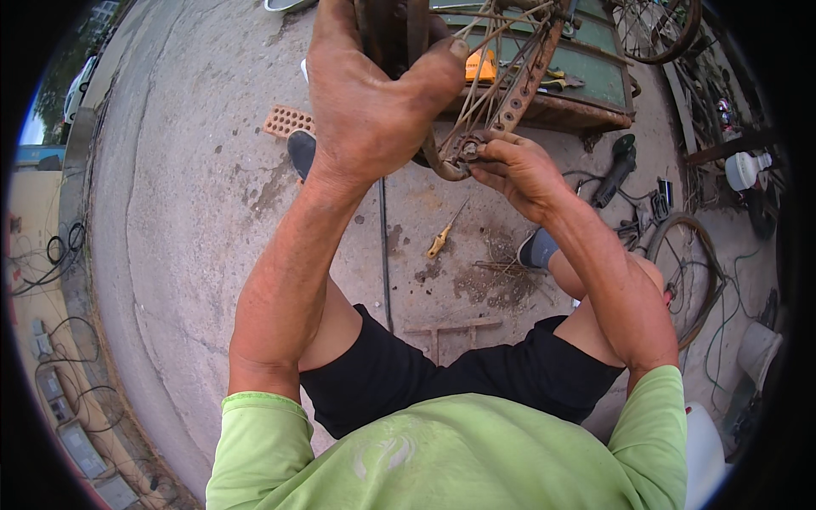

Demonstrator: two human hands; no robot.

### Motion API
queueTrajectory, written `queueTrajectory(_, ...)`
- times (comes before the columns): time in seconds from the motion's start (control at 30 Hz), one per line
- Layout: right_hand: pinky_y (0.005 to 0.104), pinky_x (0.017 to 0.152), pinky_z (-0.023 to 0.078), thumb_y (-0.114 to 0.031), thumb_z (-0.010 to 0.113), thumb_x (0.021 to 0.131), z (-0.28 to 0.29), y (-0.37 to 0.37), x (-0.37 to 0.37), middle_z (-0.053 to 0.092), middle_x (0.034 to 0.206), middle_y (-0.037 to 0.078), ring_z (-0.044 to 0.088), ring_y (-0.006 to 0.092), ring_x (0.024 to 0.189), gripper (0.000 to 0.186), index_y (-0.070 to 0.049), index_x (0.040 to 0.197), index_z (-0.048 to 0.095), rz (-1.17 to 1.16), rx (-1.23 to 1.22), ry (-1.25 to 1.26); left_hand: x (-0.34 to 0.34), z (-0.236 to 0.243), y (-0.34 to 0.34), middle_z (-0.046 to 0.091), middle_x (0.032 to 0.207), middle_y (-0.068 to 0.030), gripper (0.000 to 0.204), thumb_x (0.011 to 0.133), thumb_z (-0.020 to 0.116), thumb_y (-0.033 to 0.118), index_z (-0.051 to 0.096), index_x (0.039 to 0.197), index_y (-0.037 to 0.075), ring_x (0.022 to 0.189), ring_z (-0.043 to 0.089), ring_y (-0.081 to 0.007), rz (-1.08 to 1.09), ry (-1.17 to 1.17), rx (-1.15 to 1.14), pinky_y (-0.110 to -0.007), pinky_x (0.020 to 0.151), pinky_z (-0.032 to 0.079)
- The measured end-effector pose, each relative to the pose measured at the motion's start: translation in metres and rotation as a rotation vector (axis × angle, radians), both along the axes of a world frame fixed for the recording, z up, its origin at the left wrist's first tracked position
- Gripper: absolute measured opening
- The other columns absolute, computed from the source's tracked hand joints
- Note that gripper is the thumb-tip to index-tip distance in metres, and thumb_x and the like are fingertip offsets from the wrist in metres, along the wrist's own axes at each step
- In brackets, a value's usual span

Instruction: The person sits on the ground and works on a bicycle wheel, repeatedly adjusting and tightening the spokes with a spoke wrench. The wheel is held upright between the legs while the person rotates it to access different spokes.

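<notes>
At the top centre, my left hand [374,106] is closed round the dark rim or tyre [382,25] of a rusty spoked wheel [483,85]. My right hand [514,174] pinches a small round rusted fitting [466,149] at the lower end of a perforated rusty metal strip [529,76], beside a bent tube. Whether that fitting is loose or attached I cannot tell. Below my hands a yellow-handled screwdriver [439,242] lies on the concrete, near a long dark rod or strip [383,255].
Behind stands a rusty green bench [599,76] with an orange case [480,64] and pliers [561,83]. A perforated brick [287,121] lies left of my foot. At right are a power tool [619,170], a bicycle wheel [697,238] and cables. Wiring [59,255] runs along the left edge.
</notes>
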State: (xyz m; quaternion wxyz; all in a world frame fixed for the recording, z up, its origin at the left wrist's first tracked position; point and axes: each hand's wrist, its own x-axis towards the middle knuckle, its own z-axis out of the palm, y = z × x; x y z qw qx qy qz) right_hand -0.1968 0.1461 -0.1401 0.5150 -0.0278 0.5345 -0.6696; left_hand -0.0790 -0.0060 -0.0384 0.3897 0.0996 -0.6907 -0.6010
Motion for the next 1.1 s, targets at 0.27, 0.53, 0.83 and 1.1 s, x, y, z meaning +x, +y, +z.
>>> queueTrajectory(0.27, 0.0273, 0.079, 0.058, -0.008, 0.068, 0.092, 0.014, -0.005, 0.010, 0.071, 0.109, 0.009, 0.070, 0.0154, 0.095, 0.047, 0.001, 0.136, 0.053, -0.007, 0.016, 0.077, 0.008, 0.012, 0.006, 0.063, 0.097, -0.0057, 0.046, 0.084, 0.077, 0.008, 0.050, 0.120, 0.003, 0.083, 0.062, -0.0110, -0.137, 0.064, 0.083, -0.028, 0.075, 0.054)
queueTrajectory(0.53, 0.0293, 0.070, 0.052, -0.013, 0.070, 0.089, 0.014, -0.001, 0.011, 0.070, 0.099, 0.006, 0.067, 0.0128, 0.083, 0.048, 0.002, 0.133, 0.056, 0.050, 0.094, 0.409, -0.003, -0.004, -0.005, 0.061, 0.096, -0.0053, 0.045, 0.084, 0.076, 0.009, 0.049, 0.120, 0.002, 0.077, 0.061, -0.0105, -0.004, 0.069, -0.047, -0.027, 0.069, 0.054)
queueTrajectory(0.83, 0.0278, 0.071, 0.051, -0.021, 0.071, 0.091, 0.023, 0.004, -0.015, 0.070, 0.097, 0.007, 0.064, 0.0104, 0.081, 0.054, 0.003, 0.138, 0.062, 0.366, -0.006, 0.567, 0.002, 0.001, -0.006, 0.062, 0.097, -0.0048, 0.044, 0.085, 0.076, 0.010, 0.049, 0.119, 0.002, 0.083, 0.060, -0.0104, 0.025, -0.010, -0.068, -0.028, 0.076, 0.053)
queueTrajectory(1.1, 0.0292, 0.076, 0.052, -0.029, 0.066, 0.101, 0.029, 0.004, -0.008, 0.071, 0.105, 0.009, 0.065, 0.0119, 0.088, 0.049, 0.001, 0.139, 0.062, 0.350, 0.112, 0.667, 0.004, 0.011, 0.006, 0.061, 0.096, -0.0040, 0.044, 0.085, 0.076, 0.011, 0.049, 0.119, 0.002, 0.082, 0.060, -0.0099, -0.002, -0.007, 0.020, -0.027, 0.075, 0.053)
